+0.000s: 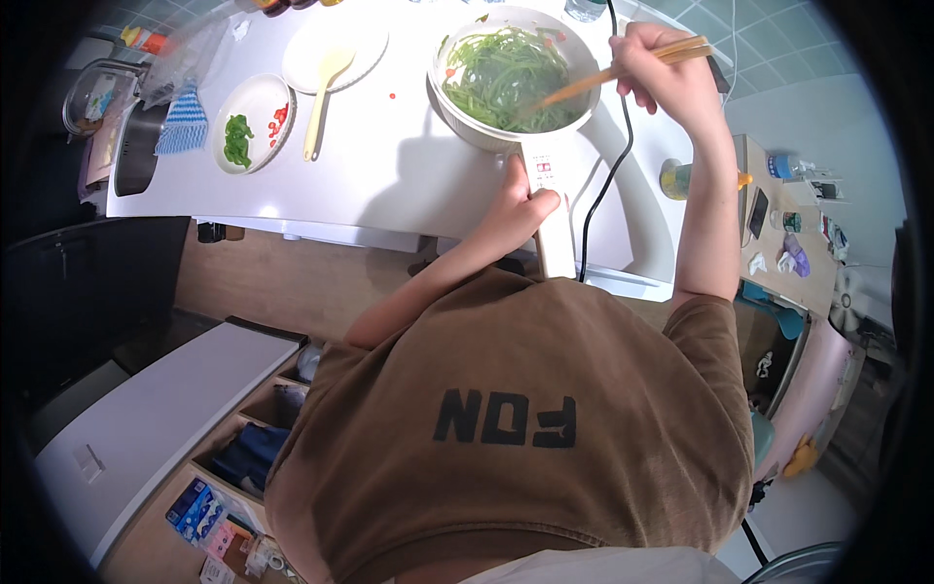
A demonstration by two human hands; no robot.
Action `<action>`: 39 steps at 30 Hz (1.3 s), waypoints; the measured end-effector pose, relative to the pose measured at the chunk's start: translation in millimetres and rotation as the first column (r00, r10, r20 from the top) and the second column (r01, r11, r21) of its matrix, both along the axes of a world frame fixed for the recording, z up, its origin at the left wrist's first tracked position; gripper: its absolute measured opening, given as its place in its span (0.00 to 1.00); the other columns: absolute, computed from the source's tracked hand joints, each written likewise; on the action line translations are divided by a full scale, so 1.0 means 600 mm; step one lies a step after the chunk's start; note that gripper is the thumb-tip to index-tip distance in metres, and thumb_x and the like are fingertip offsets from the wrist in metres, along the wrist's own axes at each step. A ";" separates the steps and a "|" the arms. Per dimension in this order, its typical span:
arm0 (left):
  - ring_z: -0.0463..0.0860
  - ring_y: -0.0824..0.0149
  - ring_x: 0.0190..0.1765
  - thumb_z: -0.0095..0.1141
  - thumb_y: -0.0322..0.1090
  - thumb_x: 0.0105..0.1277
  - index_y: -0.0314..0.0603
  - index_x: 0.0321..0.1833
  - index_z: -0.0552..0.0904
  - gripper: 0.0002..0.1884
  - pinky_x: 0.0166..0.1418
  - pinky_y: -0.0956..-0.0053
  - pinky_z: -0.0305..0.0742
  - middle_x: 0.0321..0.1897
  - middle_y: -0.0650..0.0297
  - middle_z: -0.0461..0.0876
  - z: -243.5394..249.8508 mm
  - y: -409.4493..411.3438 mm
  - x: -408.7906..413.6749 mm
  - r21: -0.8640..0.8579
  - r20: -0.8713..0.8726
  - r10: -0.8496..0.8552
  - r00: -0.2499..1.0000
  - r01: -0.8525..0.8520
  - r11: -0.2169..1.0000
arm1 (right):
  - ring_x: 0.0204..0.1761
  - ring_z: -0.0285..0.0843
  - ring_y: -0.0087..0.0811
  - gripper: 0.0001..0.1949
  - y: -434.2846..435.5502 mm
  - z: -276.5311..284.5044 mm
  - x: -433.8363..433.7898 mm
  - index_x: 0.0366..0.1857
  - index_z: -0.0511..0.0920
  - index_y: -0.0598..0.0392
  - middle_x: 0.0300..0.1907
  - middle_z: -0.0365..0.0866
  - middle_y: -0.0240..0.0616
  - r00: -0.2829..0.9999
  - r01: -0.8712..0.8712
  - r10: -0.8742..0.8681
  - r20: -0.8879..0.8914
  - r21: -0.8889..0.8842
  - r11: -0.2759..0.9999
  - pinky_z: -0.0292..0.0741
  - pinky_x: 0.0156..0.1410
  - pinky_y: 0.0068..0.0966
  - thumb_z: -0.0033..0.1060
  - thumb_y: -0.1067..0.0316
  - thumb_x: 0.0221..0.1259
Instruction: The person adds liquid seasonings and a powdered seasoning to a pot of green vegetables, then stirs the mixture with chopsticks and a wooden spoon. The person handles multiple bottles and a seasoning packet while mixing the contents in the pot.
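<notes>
A white electric cooking pot (474,139) stands on the white counter and holds green vegetable strips (503,77) with some red pieces; a haze hangs over them. My left hand (519,208) grips the pot's long white handle (556,248). Above the pot's right rim, my right hand (657,69) holds wooden chopsticks (584,86), their tips down at the vegetables. To the left, a small white plate (252,91) carries green leaves (238,141) and chopped red pieces (278,124). A pale yellow spatula (321,102) rests partly on a larger white plate (299,55).
A black cable (613,171) runs over the counter right of the pot. A bottle with a yellow-orange tip (677,179) stands by my right forearm. The sink (139,157), with a blue striped cloth (182,124) at its edge, is far left. Bottles and a glass container (584,9) stand behind.
</notes>
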State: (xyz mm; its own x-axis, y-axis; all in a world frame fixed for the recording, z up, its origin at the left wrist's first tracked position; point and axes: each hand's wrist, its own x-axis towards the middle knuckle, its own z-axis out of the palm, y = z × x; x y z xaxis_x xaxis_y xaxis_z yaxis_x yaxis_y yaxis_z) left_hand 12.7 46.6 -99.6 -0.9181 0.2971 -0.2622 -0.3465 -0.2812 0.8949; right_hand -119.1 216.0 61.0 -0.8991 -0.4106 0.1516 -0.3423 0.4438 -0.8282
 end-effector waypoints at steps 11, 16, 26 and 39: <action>0.74 0.68 0.52 0.55 0.31 0.63 0.29 0.60 0.60 0.26 0.55 0.71 0.73 0.50 0.54 0.72 0.014 -0.003 0.002 0.024 -0.026 0.059 0.998 -0.059 0.998 | 0.19 0.76 0.17 0.18 -0.023 -0.045 -0.012 0.20 0.74 0.58 0.17 0.76 0.28 0.987 -0.158 0.158 -0.004 0.013 0.987 0.71 0.24 0.18 0.58 0.61 0.70; 0.75 0.68 0.53 0.54 0.31 0.63 0.28 0.62 0.59 0.27 0.56 0.72 0.73 0.52 0.54 0.72 0.007 -0.002 0.004 0.050 -0.029 0.057 0.998 -0.056 0.997 | 0.19 0.76 0.15 0.16 -0.003 -0.048 -0.036 0.23 0.78 0.57 0.18 0.79 0.29 0.998 -0.008 0.018 -0.067 0.147 0.989 0.71 0.24 0.15 0.57 0.58 0.70; 0.82 0.65 0.38 0.46 0.26 0.65 0.33 0.63 0.57 0.24 0.44 0.69 0.82 0.41 0.56 0.79 -0.012 0.000 0.002 -0.064 -0.089 0.040 0.995 -0.046 0.997 | 0.21 0.77 0.14 0.14 -0.056 -0.061 0.012 0.25 0.77 0.55 0.20 0.80 0.27 0.992 -0.103 0.106 0.069 -0.051 0.993 0.74 0.25 0.15 0.57 0.60 0.70; 0.83 0.64 0.37 0.47 0.25 0.65 0.33 0.64 0.56 0.25 0.44 0.69 0.82 0.41 0.56 0.80 -0.008 0.001 0.006 -0.074 -0.102 0.065 0.993 -0.072 0.995 | 0.17 0.75 0.15 0.14 -0.017 -0.049 0.036 0.22 0.79 0.54 0.16 0.79 0.28 0.983 -0.180 0.181 -0.017 0.067 0.981 0.69 0.21 0.15 0.56 0.62 0.67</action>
